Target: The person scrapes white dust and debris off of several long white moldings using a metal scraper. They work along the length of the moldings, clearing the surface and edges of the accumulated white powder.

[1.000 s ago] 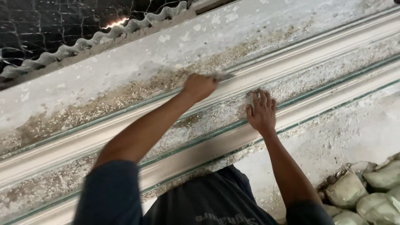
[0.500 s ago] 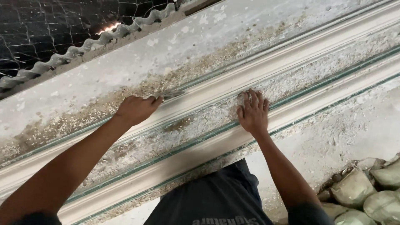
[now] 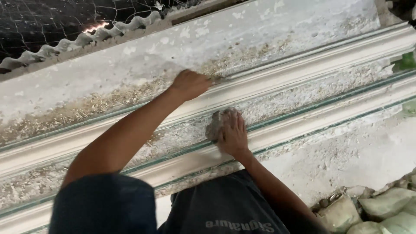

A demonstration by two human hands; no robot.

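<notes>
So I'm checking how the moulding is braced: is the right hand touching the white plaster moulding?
Touching. The head view shows the right hand pressed flat, fingers spread, on the white plaster moulding, with no gap under the palm.

Left hand (image 3: 190,84) clenched at the end of an outstretched arm; right hand (image 3: 232,134) pressed flat.

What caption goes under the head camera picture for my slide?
Left hand runs a thin tool along the white moulding while the right hand rests flat beside it.
</notes>
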